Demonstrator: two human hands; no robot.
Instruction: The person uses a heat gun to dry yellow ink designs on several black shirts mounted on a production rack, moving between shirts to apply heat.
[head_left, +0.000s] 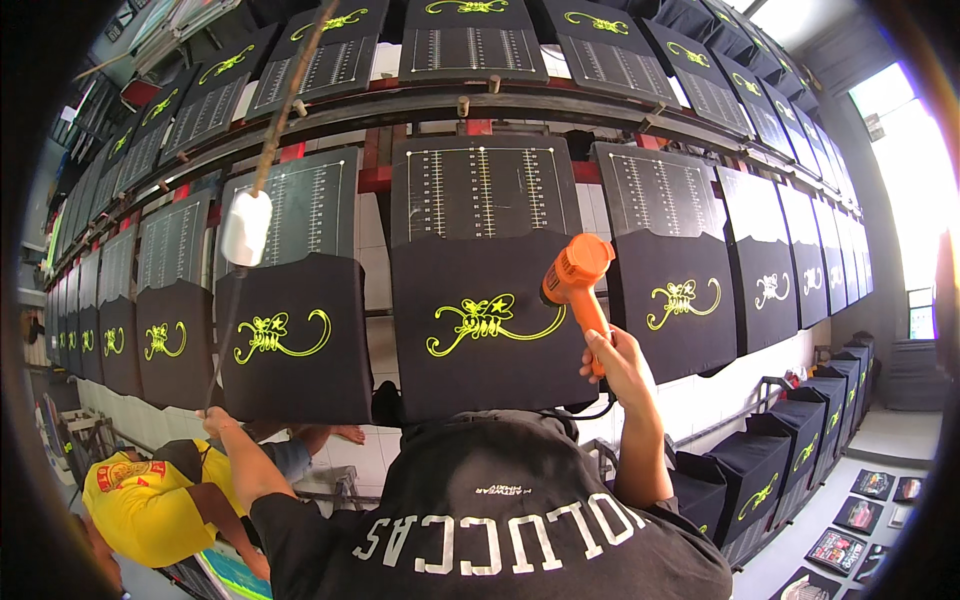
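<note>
Heat-curing stage, mid-row: I am gripping the orange heat gun (pixel 576 275) by its handle in my right hand (pixel 612 362), fingers clenched around it, its nozzle aimed at the yellow-green print (pixel 490 322) on the black fabric panel (pixel 480 325) straight ahead of me. That panel is hanging on a dark pallet board with white ruler markings (pixel 482 190), at the middle of a long rack of such boards running left and right. My left hand (pixel 214 420) is closing around the lower end of a thin rod (pixel 226 330), which is carrying a white cylinder (pixel 246 228) up by the top edge of the neighbouring panel (pixel 295 335) on my left; what that cylinder is, I cannot tell. Judging from the aim, I am drying the middle print; moving on would call for swinging the nozzle squarely over the next panel's design while keeping it off the cloth. A person in a yellow shirt (pixel 140 500) is crouching low at my left.
</note>
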